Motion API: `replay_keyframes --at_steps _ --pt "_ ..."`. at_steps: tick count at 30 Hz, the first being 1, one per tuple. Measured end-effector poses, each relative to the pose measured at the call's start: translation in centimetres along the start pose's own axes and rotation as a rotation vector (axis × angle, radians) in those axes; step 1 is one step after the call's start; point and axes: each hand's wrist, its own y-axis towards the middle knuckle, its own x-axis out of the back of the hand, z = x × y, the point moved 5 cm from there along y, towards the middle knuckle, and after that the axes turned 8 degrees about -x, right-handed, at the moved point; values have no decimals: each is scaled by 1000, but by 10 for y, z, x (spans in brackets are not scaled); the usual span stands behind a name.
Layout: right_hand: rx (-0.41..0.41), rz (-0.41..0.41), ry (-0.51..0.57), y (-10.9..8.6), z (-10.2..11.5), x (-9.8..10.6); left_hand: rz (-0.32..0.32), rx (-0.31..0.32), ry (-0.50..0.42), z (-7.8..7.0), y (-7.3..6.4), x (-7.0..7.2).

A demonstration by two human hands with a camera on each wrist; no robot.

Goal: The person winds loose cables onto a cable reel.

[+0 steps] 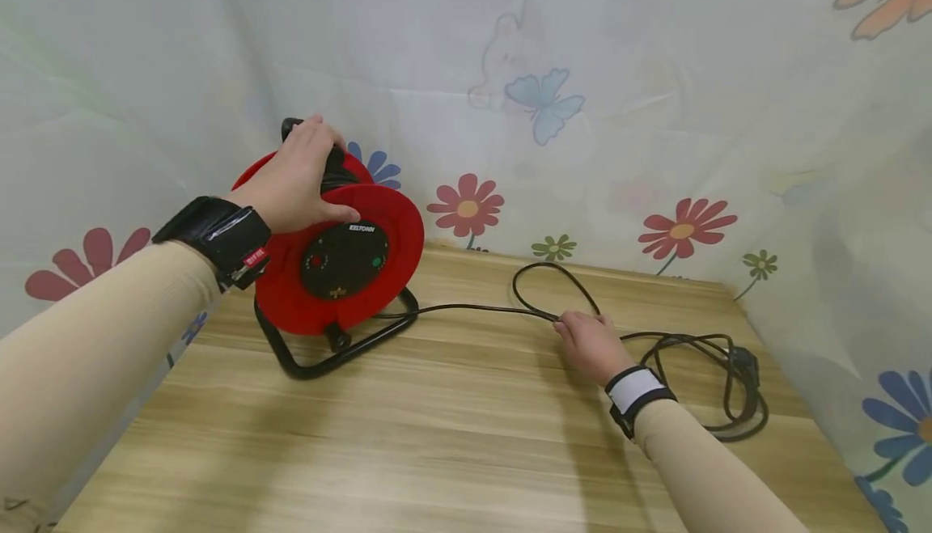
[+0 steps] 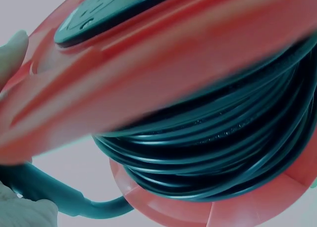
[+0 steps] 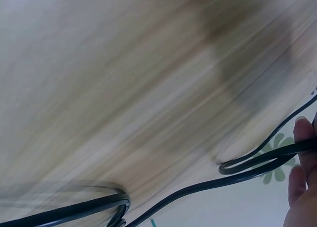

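Note:
A red cable reel [image 1: 393,250] with a black socket face stands on its black tubular frame [image 1: 306,371] at the left of the table. Over its top, my left hand [image 1: 291,181] grips the black handle [image 2: 64,192], with the thumb by the red front disc. Black cable lies wound between the two discs [image 2: 213,138]. A length of cable [image 1: 473,306] runs from the reel to my right hand [image 1: 590,347], which holds it just above the table. In the right wrist view, the fingers [image 3: 303,130] close around a doubled part of the cable.
Loose cable coils [image 1: 695,339] and a black plug [image 1: 744,365] lie at the right of the wooden table [image 1: 437,452]. One cable loop [image 1: 542,264] reaches behind the right hand. A flower-printed curtain [image 1: 619,112] hangs along the back and sides.

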Motion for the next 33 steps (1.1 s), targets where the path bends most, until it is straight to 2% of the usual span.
replay_keyframes --at_steps 17,24,33 --pt "-58 27 -37 -12 -21 8 55 -90 -58 -15 -2 2" --pt "-98 67 11 -20 -24 8 46 -152 -100 -30 -5 4" --pt "-154 142 95 -29 -31 9 76 -221 -142 -47 -6 1"
